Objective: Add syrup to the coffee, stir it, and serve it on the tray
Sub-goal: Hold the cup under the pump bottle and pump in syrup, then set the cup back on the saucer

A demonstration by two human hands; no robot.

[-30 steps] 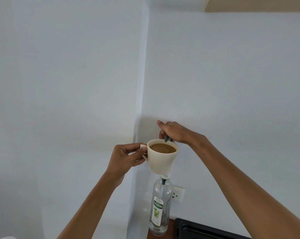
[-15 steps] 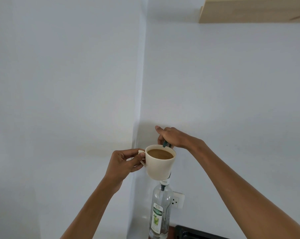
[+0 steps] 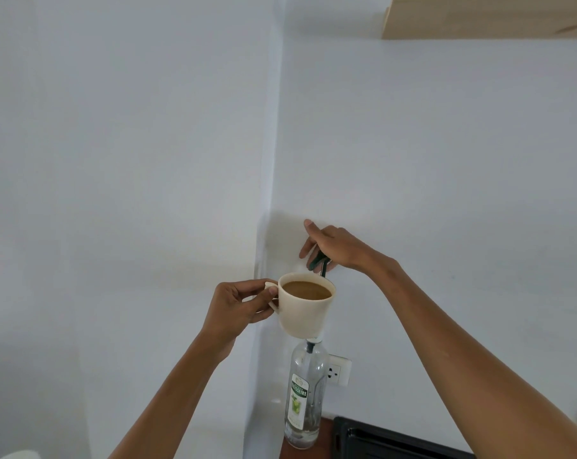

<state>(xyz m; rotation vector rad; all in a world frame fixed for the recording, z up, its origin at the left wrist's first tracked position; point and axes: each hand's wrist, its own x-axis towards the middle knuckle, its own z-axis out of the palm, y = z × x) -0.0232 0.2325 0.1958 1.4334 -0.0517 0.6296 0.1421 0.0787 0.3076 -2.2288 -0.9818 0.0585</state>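
The person's left hand (image 3: 237,303) pinches the handle of a cream cup (image 3: 305,308) between thumb and fingers, holding it up in the air with light brown coffee (image 3: 307,289) near the rim. Directly under the cup stands a clear syrup bottle (image 3: 305,392) with a green-and-white label, nearly empty; its top is hidden behind the cup's base. Just behind the cup's far rim, the right hand (image 3: 333,248) reaches over with its fingers curled on a dark green pump head (image 3: 320,261), though whether it is pressing is hard to tell. A black tray (image 3: 389,440) lies at the bottom edge, right of the bottle. Farther back, a wall socket (image 3: 338,371) sits on the white wall (image 3: 446,160).
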